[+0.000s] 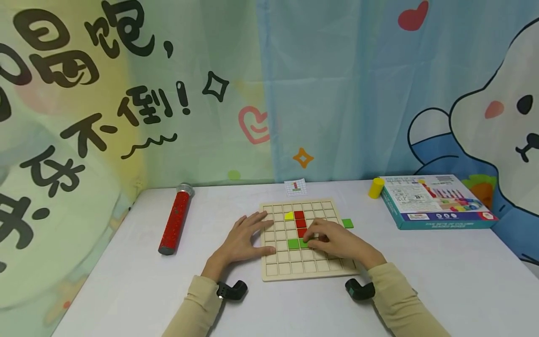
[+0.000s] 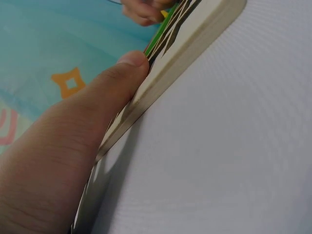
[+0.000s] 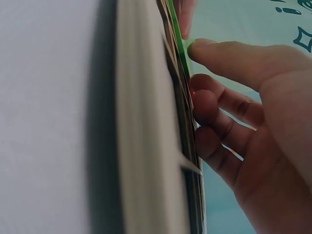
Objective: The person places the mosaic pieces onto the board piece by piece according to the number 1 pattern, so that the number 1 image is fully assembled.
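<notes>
A wooden grid board lies on the white table. My left hand rests on its left edge with fingers spread, the thumb lying over the rim in the left wrist view. Over the middle of the grid, my right hand pinches a green tile with thumb and forefinger; the fingers partly cover it. Beside that lies another green tile. Red tiles run in a column above, with a yellow tile at their upper left. In the right wrist view, the thumb meets the green edge.
Just right of the board is a loose green piece. A small pattern card lies behind it. At the back right stand a yellow cylinder and a flat game box. A red tube with a silver end lies left.
</notes>
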A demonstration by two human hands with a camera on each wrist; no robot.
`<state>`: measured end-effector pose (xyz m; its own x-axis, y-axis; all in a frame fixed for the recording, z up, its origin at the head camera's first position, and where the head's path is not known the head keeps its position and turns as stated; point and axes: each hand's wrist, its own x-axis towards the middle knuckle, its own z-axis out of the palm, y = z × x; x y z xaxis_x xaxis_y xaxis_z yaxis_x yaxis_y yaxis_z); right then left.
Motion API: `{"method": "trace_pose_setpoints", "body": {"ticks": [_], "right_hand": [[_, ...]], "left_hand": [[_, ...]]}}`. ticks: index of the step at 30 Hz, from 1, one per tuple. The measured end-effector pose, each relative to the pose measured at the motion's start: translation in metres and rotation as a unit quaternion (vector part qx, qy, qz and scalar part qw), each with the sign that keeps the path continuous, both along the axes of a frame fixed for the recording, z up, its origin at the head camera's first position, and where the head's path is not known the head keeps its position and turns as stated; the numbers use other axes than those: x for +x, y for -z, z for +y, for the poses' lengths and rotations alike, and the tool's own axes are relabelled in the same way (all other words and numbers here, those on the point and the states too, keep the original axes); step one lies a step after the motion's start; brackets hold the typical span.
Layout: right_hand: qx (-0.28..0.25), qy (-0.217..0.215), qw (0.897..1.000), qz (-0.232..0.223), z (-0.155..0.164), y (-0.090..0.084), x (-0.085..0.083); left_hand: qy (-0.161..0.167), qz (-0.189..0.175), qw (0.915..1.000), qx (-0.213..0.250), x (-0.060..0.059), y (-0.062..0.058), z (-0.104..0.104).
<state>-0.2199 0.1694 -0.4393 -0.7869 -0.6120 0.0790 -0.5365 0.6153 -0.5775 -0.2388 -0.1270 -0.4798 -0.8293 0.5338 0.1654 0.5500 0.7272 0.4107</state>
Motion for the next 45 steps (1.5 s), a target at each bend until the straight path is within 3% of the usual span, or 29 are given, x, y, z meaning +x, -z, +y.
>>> {"method": "trace_pose_setpoints", "body": {"ticks": [8,22,29,37,45], "right_hand": [[-0.014,0.030,0.999,-0.043,0.010,-0.005,-0.004],[-0.020,0.081,0.996,-0.043,0.041,0.002,-0.006],[-0.021,0.083,0.996,-0.035,0.056,0.002,-0.008],[-0.009,0.111,0.991,-0.075,0.074,-0.003,-0.010],[0.009,0.110,0.988,-0.107,0.080,-0.006,-0.011]], "left_hand": [[-0.001,0.007,1.0000,0.003,-0.001,-0.002,-0.001],[-0.002,-0.003,1.0000,0.000,0.004,0.002,0.000],[-0.006,-0.001,1.0000,-0.003,0.005,0.004,-0.001],[-0.004,-0.001,1.0000,0.004,0.004,0.003,0.000],[-0.008,0.009,0.9999,0.004,0.002,0.003,0.001]]}}
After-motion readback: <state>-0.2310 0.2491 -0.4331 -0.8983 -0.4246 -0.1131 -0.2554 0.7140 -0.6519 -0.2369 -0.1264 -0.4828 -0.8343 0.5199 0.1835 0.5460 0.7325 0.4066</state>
